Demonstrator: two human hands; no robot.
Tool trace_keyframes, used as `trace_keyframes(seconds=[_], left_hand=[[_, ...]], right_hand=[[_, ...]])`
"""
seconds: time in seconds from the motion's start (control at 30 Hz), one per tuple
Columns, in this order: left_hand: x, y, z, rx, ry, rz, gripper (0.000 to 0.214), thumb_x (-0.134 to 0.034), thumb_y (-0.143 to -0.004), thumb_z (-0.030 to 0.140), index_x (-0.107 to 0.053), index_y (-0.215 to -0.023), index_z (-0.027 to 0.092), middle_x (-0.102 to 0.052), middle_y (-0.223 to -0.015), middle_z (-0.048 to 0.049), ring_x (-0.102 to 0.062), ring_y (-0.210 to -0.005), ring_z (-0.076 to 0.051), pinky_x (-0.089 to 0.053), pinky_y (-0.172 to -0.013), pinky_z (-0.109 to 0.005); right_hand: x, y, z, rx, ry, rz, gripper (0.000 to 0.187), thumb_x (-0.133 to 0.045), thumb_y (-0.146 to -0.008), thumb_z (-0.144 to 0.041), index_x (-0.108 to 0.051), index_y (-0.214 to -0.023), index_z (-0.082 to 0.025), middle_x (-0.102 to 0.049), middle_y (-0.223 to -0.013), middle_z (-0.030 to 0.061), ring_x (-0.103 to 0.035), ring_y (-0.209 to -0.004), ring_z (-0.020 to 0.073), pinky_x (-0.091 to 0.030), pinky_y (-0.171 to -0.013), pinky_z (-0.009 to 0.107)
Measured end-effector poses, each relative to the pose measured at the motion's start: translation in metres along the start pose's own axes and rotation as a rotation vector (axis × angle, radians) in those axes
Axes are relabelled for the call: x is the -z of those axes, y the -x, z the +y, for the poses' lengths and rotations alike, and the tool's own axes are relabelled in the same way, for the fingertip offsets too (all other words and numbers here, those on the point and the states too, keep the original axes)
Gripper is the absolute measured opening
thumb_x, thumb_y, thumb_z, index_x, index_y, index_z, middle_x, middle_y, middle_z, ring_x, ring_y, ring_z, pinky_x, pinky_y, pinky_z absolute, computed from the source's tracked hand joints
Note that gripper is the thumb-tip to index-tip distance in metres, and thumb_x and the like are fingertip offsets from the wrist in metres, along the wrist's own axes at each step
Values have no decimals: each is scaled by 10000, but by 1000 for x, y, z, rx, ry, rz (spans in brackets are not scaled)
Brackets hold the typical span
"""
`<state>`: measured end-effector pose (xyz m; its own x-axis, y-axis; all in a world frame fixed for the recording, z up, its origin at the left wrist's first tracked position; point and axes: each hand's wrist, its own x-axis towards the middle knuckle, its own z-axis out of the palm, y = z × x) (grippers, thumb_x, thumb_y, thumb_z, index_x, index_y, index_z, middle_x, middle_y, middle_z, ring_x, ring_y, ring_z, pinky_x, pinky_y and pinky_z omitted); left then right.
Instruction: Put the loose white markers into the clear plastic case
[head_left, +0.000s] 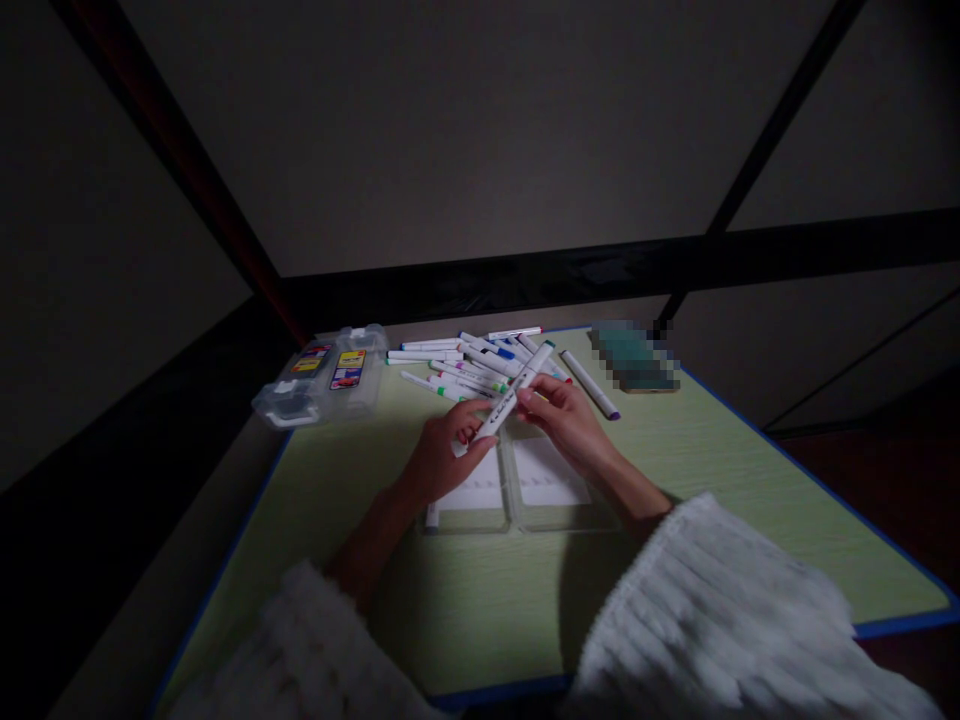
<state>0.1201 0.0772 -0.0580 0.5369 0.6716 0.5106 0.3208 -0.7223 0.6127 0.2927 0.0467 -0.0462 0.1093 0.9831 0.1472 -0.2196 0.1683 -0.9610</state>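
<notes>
Slanting away rightward: white marker [504, 406], far end seemingly teal.

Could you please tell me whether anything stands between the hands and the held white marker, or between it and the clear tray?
Nothing visible does: the left hand and right hand both touch the white marker, and nothing but the hands shows between it and the clear tray.

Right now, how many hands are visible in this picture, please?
2: the left hand holds the white marker near its lower end, and the right hand holds it further up. Some fingers are partly hidden.
</notes>
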Motion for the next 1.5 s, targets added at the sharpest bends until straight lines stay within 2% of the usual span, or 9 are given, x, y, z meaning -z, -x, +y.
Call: trace_keyframes(seconds=[0.17, 0.27, 0.37, 0.63, 0.83, 1.23, 1.33, 1.43, 1.5], left_hand=[[-2, 2, 8, 59, 124, -107, 377, -645, -667, 205, -496, -1012, 199, -627, -675, 34, -553, -575, -103, -428, -580, -211], [-1, 2, 11, 73, 194, -119, 255, -591, -721, 223, -489, -952, 187, -630, -713, 15, -558, -601, -107, -424, -595, -220], [0, -1, 9, 139, 297, -75, 119, -497, -791, 259, -490, -875, 175, -609, -701, 6, -555, -593, -104, -427, -591, -222], [8, -14, 3, 326, 605, 200, 204, -542, -740, 344, -429, -734, 175, -543, -544, 54, -498, -480, -77, -369, -494, -192], [7, -14, 4, 457, 687, 201, 306, -614, -671, 361, -372, -762, 197, -598, -573, 52, -574, -536, -118, -412, -504, -210], [6, -16, 12, 540, 855, 185, 414, -643, -617, 293, -324, -868, 211, -639, -612, 46, -595, -487, -125, -467, -501, -236], [10, -17, 6, 566, 827, 286, 435, -654, -606, 308, -361, -911, 204, -633, -621, 44, -593, -493, -121, -481, -512, -243], [13, -16, -5, 596, 768, 403, 412, -656, -602, 320, -401, -901, 196, -628, -620, 45, -585, -482, -114, -484, -503, -241], [14, -16, -11, 611, 737, 434, 390, -654, -601, 313, -417, -886, 191, -630, -616, 41, -587, -484, -114, -481, -501, -235]], right_hand=[[-2, 2, -1, -87, -97, -82, 275, -692, -633, -378, -573, -767, -169, -577, -672, -33, -501, -558, 65, -405, -554, 197], [-5, 3, -3, -115, -127, -103, 266, -695, -628, -368, -566, -750, -169, -577, -661, -38, -487, -543, 57, -412, -551, 192], [-9, 5, -5, -156, -144, -142, 299, -720, -597, -360, -540, -734, -164, -574, -625, -46, -478, -523, 51, -400, -530, 178], [-24, 16, -7, -221, -90, -223, 409, -732, -598, -368, -426, -810, -200, -572, -546, -75, -523, -518, 80, -374, -526, 195], [-28, 20, -4, -220, -42, -279, 404, -728, -592, -394, -398, -731, -206, -560, -545, -76, -539, -531, 90, -400, -535, 217], [-31, 18, 6, -143, 51, -295, 431, -686, -598, -506, -388, -620, -197, -517, -506, -77, -511, -475, 77, -391, -484, 202], [-30, 20, 8, -194, 149, -418, 441, -618, -644, -566, -403, -591, -184, -495, -492, -71, -501, -454, 69, -395, -458, 192], [-27, 24, 3, -292, 266, -650, 429, -533, -716, -583, -444, -637, -171, -585, -575, -24, -566, -522, 84, -401, -448, 174], [-25, 27, -1, -331, 324, -729, 419, -510, -737, -577, -442, -658, -172, -620, -627, -2, -597, -567, 95, -406, -447, 167]])
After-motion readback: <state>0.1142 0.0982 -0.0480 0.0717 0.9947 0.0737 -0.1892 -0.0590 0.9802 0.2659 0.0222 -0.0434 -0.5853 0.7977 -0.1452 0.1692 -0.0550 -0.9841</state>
